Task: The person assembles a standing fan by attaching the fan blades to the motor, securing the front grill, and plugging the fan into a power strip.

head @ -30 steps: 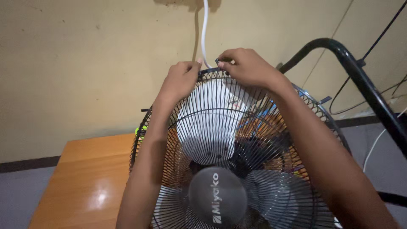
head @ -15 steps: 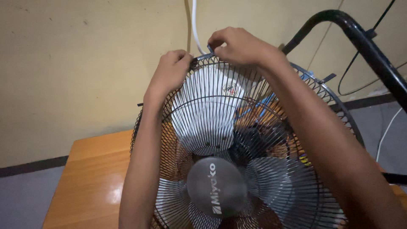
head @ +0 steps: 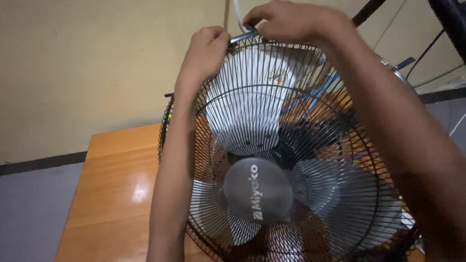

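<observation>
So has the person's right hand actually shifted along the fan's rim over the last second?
Cannot tell. The right hand sits higher in the picture, but the fan guard and white cable rose with it; it pinches the same rim clip, so the camera tilted.

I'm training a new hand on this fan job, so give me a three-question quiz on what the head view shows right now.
1. True or false: both hands are at the top rim of the fan guard.
2. Multiple choice: the fan stands on a) a grey floor, b) a wooden table, c) a metal shelf.
3. Short answer: what does the right hand pinch at the rim?

Key
1. True: the left hand grips the rim beside the right hand.
2. b.
3. A small metal clip on the guard's rim, just below the white cord.
</observation>
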